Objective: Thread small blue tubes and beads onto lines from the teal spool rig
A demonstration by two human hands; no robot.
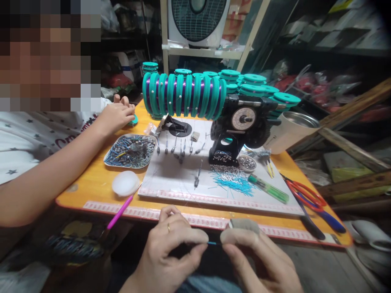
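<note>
In front of the table edge, my left hand (171, 250) pinches a thin blue tube (211, 243) between thumb and forefinger. My right hand (258, 252) is pinched closed just to the right, at the tube's other side; what sits between its fingertips is too small to make out. A wrap covers one of its fingers. Beyond both hands, a pile of similar blue tubes (233, 185) lies on a white board (171, 183) beside small white beads (227, 169). Fine lines hang from a row of green spools (185, 95), with dark weights (196, 181) at their ends.
A black winding device (241, 120) carries the spools. Left stand a tray (130, 166) of weighted pieces, a white lid (125, 183) and a pink pen-like tool (120, 211). Right lie a green cutter (269, 188) and red-handled scissors (307, 195). A co-worker's arm (61, 162) reaches over the left side.
</note>
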